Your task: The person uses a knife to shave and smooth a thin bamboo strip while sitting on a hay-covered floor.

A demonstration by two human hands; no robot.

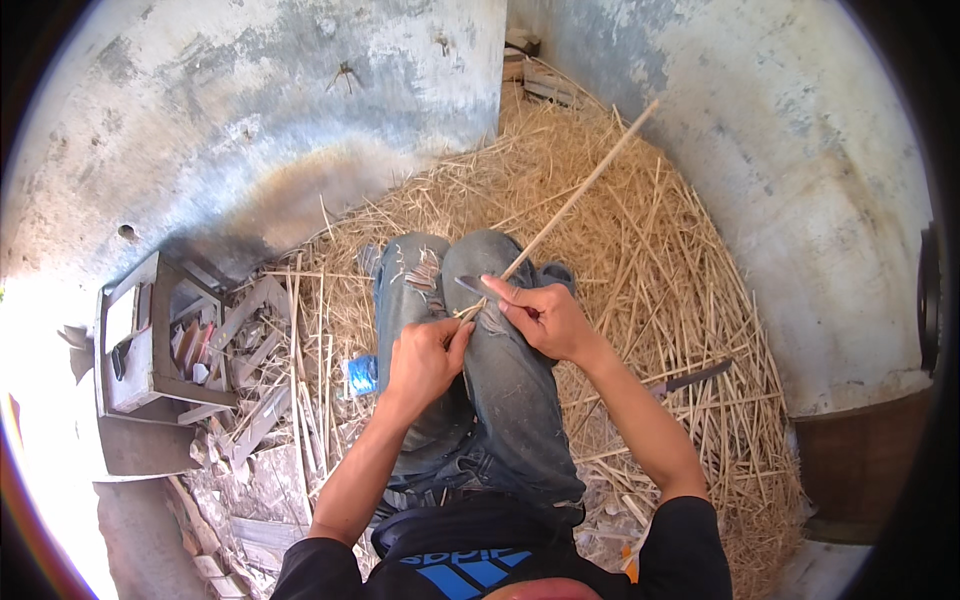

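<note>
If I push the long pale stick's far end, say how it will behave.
The long pale stick is probably fairly stiff: its free length beyond the right hand looks nearly straight. Its slimness suggests little weight, and it may flex under pressure.

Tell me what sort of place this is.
Likely a rough wood- or cane-cutting corner: stained, worn walls, a thick litter of pale strips over the floor, and a small blade in the right hand.

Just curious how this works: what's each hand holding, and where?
Left hand: slender stick, near its lower end. Right hand: small knife, gripped part hidden.
</note>
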